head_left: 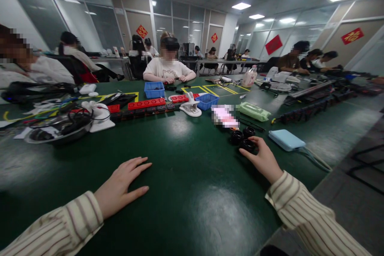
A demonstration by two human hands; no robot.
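And here's the right hand (264,160) on the far side of the green table (171,192), thumb and fingers gripping the nearest black round piece (248,146), two similar black pieces (242,134) bunched just beyond it; whether it's lifted, can't tell. The left hand (120,188) holds nothing, palm down, fingers spread, low over the tabletop. Over to the containers: at left, a metal bowl (67,137) heaped with black items and cords; farther back, one blue bin (154,90) behind the red-and-black strip (147,105), another blue bin (207,102) beside the white clip stand (191,106), contents of both unclear from here.
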